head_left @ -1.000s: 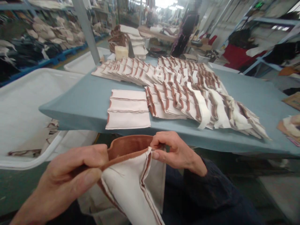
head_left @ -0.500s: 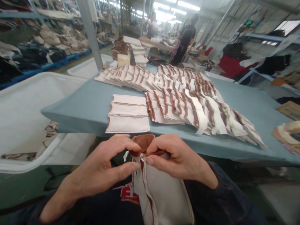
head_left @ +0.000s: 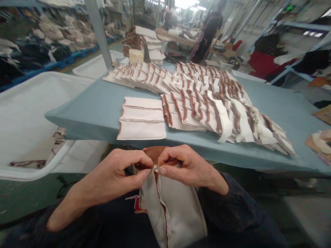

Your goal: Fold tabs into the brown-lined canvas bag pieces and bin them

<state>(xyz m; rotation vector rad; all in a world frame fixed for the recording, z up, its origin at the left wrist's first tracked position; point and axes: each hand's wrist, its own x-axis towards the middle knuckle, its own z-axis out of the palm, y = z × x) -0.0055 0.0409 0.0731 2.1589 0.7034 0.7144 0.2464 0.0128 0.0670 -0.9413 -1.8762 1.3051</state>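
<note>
A stitched fabric panel (head_left: 181, 206), off-white outside with brown showing along its seam and top edge, hangs upright in front of my body. My left hand (head_left: 113, 179) pinches its top edge just left of the seam, thumb and forefinger together. Right beside it, my right hand (head_left: 188, 168) pinches the edge on the other side of the seam. Both sets of fingertips nearly meet at the seam's top end. Beyond my hands, a similar flat panel (head_left: 142, 129) with cross seams lies near the table's front edge.
The blue-covered table (head_left: 90, 117) stands before me. Overlapping rows of panels (head_left: 186, 113) with pale strips cover its middle and right. A white bin (head_left: 46, 174) is at the left, near a metal post (head_left: 98, 34). A person (head_left: 208, 32) stands far back.
My left thumb has closed onto the panel's edge at the seam, where before it was apart from the forefinger. The view has tipped slightly downward.
</note>
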